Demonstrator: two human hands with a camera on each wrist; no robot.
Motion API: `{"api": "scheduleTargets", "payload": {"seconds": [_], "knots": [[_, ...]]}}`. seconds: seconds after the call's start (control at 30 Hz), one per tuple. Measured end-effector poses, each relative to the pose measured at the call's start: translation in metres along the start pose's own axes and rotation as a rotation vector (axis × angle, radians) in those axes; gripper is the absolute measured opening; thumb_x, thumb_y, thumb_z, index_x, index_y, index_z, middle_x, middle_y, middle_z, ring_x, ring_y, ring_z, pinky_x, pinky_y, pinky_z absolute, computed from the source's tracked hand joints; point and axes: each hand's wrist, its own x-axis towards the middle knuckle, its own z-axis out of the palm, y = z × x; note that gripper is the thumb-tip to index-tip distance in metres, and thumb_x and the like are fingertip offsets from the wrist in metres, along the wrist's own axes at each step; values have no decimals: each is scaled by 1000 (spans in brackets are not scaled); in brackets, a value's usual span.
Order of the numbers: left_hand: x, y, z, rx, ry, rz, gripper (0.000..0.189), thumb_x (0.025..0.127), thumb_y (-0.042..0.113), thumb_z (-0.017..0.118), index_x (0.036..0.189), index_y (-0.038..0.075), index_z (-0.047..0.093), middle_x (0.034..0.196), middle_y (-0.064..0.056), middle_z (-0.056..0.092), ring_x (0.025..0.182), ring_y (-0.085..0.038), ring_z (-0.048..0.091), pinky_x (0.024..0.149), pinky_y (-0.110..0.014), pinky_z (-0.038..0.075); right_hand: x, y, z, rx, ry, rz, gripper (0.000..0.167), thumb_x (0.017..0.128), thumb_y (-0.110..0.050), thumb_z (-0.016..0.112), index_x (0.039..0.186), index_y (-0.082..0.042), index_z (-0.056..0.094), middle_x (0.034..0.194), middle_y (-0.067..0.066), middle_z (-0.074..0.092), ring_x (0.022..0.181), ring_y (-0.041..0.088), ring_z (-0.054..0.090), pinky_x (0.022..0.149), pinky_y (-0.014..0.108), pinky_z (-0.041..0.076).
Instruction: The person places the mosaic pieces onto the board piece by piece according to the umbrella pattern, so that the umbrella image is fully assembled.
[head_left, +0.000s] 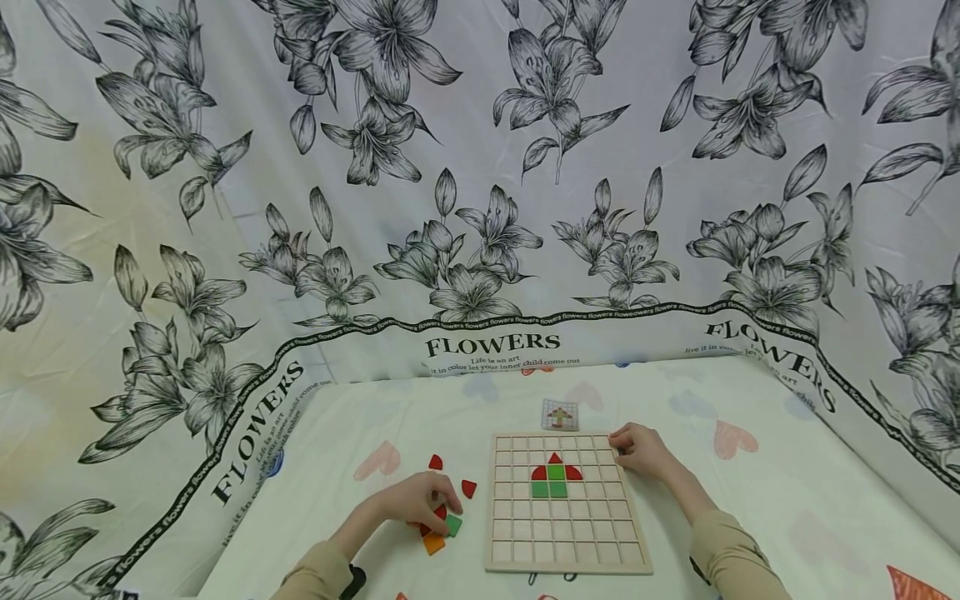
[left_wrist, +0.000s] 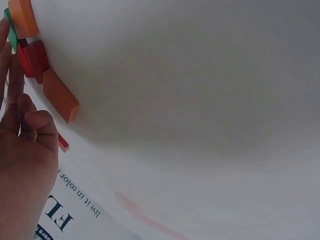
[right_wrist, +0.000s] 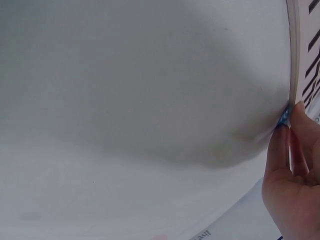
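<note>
My left hand (head_left: 417, 497) is over a small pile of blocks left of the board. Its fingertips pinch a tilted green square block (head_left: 453, 525). Under and beside those fingers lie red blocks (left_wrist: 34, 60) and orange blocks (left_wrist: 61, 96). The right hand (head_left: 643, 450) grips the far right corner of a wooden grid board (head_left: 525, 533), thumb on the rim. On the board, a red triangle (head_left: 555, 458) tops a green square (head_left: 556, 472) flanked by red quarter-round pieces (head_left: 538, 473). Two more green squares (head_left: 541, 489) sit side by side below.
A small pattern card (head_left: 560, 414) lies just beyond the board's far edge. Two loose red pieces (head_left: 468, 488) are near the left hand. A white cloth with printed hearts (head_left: 735, 439) covers the table, and a flower-print curtain (head_left: 480, 250) hangs around it.
</note>
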Motion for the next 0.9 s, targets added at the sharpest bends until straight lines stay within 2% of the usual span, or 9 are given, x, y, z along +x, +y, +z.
{"api": "scheduleTargets", "payload": {"seconds": [0.27,0.47,0.57,0.67,0.9], "knots": [[-1,-2,5,-1,21,-22,18,76,14,78,94,13,72,90,-4,64,83,-12,48,72,-20,36,0,0,0,-6,3,-9,30,75,5,71,104,13,67,104,20,63,92,36,63,77,41,54],[-1,-7,10,-8,146,12,19,77,15,77,94,10,70,93,-6,67,81,-14,49,72,-21,37,0,0,1,0,0,-1,30,75,5,72,103,13,67,104,20,63,93,35,63,78,41,53],[-1,-8,10,0,186,3,21,77,16,78,96,10,70,94,-4,67,81,-15,48,71,-22,36,0,-1,1,1,-1,3,30,75,5,72,104,13,67,104,20,63,93,35,63,78,41,53],[-1,-8,10,13,188,-13,23,76,16,78,96,11,70,93,-2,67,80,-15,47,70,-21,35,0,-2,0,5,-2,6,30,75,5,72,104,13,67,104,20,63,92,35,63,78,41,53],[1,-12,10,19,179,20,20,77,14,77,95,11,70,93,-1,68,77,-12,47,68,-19,37,-1,-4,-1,13,1,13,30,75,5,71,104,13,66,104,20,63,93,35,62,78,40,53]]}}
